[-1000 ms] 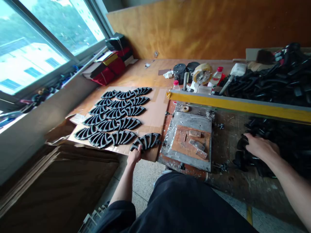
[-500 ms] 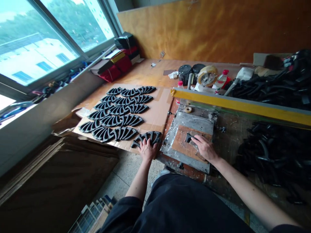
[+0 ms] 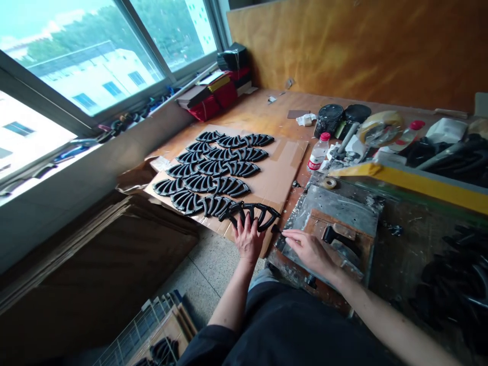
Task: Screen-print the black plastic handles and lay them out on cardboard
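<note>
Workbench seen from the worker's head, hands at lower centre. The left hand (image 3: 247, 241) lies palm down with its fingers spread and curled over the ribs of a black fan-shaped moulded piece (image 3: 252, 213), gripping it; this piece sits at the near end of the rows, just inside the right edge of a cardboard sheet (image 3: 284, 175). Further rows of matching black fan-shaped pieces (image 3: 211, 170) fill the sheet's left part, leaving a bare strip of cardboard to their right. The right hand (image 3: 310, 254), arm reaching in from the lower right, lies flat with fingers extended toward a small black tip (image 3: 276, 229); whether it is pinched cannot be told. The hand is over a scarred metal plate (image 3: 333, 203), just beside the cardboard, which carries a wooden block (image 3: 318, 229) and a black L-shaped part (image 3: 339, 238). Beyond lie a yellow-faced straightedge (image 3: 419, 184), a tape roll (image 3: 381, 127), black tins (image 3: 328, 119) and a red-capped plastic bottle (image 3: 318, 152), whose label is too small to read. A heap of black parts (image 3: 453, 274) lies at right.
</note>
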### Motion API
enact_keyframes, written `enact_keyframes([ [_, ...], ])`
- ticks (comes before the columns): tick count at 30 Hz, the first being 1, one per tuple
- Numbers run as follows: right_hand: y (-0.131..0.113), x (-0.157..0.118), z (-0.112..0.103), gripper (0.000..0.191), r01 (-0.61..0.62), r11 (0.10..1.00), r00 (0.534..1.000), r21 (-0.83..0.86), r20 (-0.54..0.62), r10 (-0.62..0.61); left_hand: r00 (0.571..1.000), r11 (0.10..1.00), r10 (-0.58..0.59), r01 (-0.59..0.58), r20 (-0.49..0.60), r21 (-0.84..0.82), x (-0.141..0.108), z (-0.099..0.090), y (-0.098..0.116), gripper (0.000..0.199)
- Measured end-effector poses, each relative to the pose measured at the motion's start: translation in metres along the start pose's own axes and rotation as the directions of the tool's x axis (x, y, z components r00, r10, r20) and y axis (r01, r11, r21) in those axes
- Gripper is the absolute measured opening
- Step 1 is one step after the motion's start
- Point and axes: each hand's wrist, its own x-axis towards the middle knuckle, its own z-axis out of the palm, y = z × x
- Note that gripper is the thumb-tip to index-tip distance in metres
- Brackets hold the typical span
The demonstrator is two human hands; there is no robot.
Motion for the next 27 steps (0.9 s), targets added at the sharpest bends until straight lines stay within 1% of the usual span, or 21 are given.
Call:
enact_keyframes([
  [2,-0.008,0.019,0.017,0.031,-0.014,1.000,1.000,0.017,0.028,0.013,0.996,0.998,0.063,-0.065,-0.065,-0.022,0.012,-0.007,-0.003,0.044],
  [4,-0.013,0.035,0.029,0.035,-0.022,1.000,1.000,0.019,0.022,0.022,0.990,0.994,0.087,-0.093,-0.112,-0.051,0.027,-0.011,-0.006,0.044],
  [6,-0.017,0.048,0.036,0.040,-0.033,0.999,0.999,0.013,0.003,0.033,0.985,0.991,0.093,-0.106,-0.142,-0.083,0.042,-0.011,-0.007,0.043],
  [8,-0.020,0.059,0.039,0.042,-0.042,0.999,0.999,0.000,-0.022,0.042,0.982,0.987,0.108,-0.125,-0.156,-0.106,0.059,-0.010,-0.008,0.043],
  [11,-0.022,0.075,0.036,0.044,-0.065,0.998,0.996,-0.025,-0.055,0.064,0.977,0.977,0.153,-0.172,-0.145,-0.127,0.086,-0.005,-0.008,0.045],
  [14,-0.013,0.097,0.033,0.047,-0.099,0.995,0.992,-0.034,-0.078,0.096,0.976,0.967,0.186,-0.201,-0.110,-0.153,0.124,0.007,-0.005,0.045],
  [17,0.005,0.127,0.036,0.046,-0.174,0.982,0.984,-0.077,-0.058,0.170,0.974,0.956,0.218,-0.224,-0.055,-0.187,0.174,0.030,0.003,0.046],
  [19,0.021,0.148,0.044,0.047,-0.245,0.956,0.968,-0.163,0.015,0.251,0.972,0.951,0.236,-0.230,0.002,-0.207,0.214,0.050,0.012,0.047],
  [20,0.029,0.157,0.049,0.050,-0.277,0.935,0.952,-0.221,0.068,0.298,0.969,0.949,0.244,-0.231,0.038,-0.214,0.235,0.061,0.019,0.048],
  [23,0.053,0.175,0.069,0.067,-0.317,0.860,0.880,-0.399,0.213,0.423,0.953,0.944,0.269,-0.232,0.142,-0.233,0.297,0.096,0.043,0.047],
  [25,0.066,0.176,0.083,0.084,-0.313,0.819,0.849,-0.482,0.245,0.469,0.939,0.941,0.280,-0.228,0.200,-0.250,0.333,0.119,0.061,0.045],
  [27,0.077,0.172,0.095,0.098,-0.312,0.796,0.841,-0.519,0.238,0.486,0.929,0.943,0.272,-0.206,0.249,-0.262,0.363,0.141,0.080,0.044],
])
